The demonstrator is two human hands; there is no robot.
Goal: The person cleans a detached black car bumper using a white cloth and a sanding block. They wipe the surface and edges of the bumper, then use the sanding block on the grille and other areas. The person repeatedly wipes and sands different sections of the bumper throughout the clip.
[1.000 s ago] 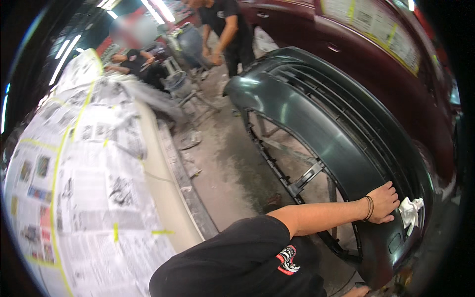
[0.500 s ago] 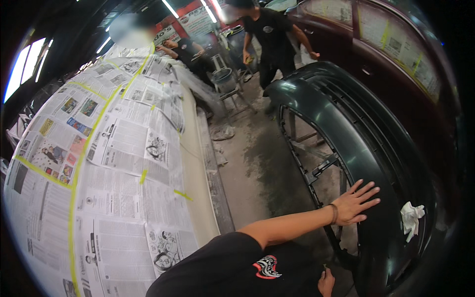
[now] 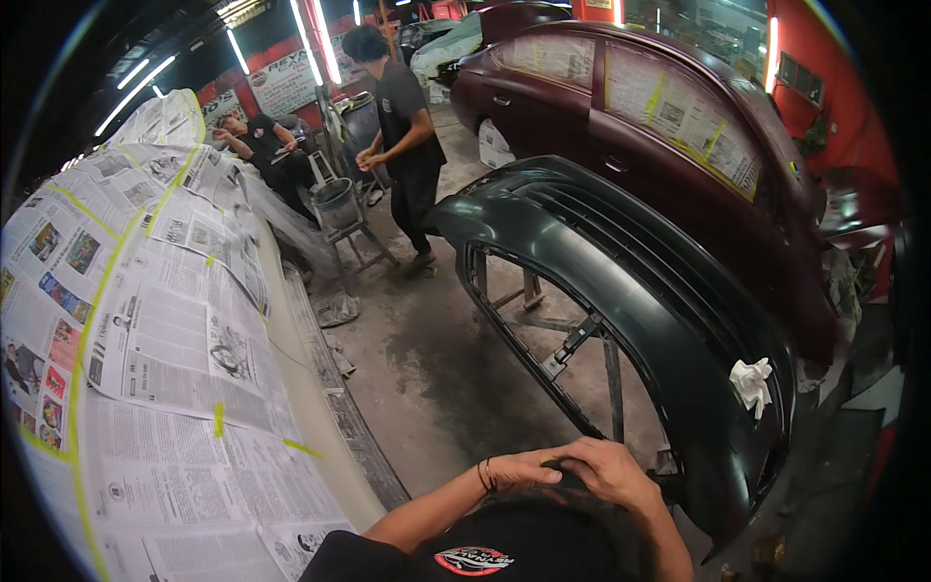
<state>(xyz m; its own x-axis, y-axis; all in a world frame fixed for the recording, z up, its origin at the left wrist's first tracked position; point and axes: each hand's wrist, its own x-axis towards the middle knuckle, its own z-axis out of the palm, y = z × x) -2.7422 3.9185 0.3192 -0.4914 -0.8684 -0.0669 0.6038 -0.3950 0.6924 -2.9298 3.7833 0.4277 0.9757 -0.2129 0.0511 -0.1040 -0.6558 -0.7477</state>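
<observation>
My left hand (image 3: 522, 469), with a dark band on its wrist, and my right hand (image 3: 613, 472) meet low in the view, just in front of my black shirt. Between them sits a small dark object (image 3: 567, 475). My right hand cups over it and my left fingers touch it; what it is stays unclear. Right behind the hands stands a dark green car bumper (image 3: 621, 281) on a metal stand (image 3: 582, 339). A crumpled white rag (image 3: 752, 383) lies on the bumper's face, apart from both hands.
A car body masked with newspaper and yellow tape (image 3: 165, 320) fills the left. A dark red car (image 3: 679, 145) with papered windows stands behind the bumper. A person in black (image 3: 402, 145) stands by a bucket on a stool (image 3: 339, 209); another person (image 3: 267, 150) crouches further back.
My left hand has left the bumper's face beside the white rag and come back to meet my right hand. The view has swung up and right.
</observation>
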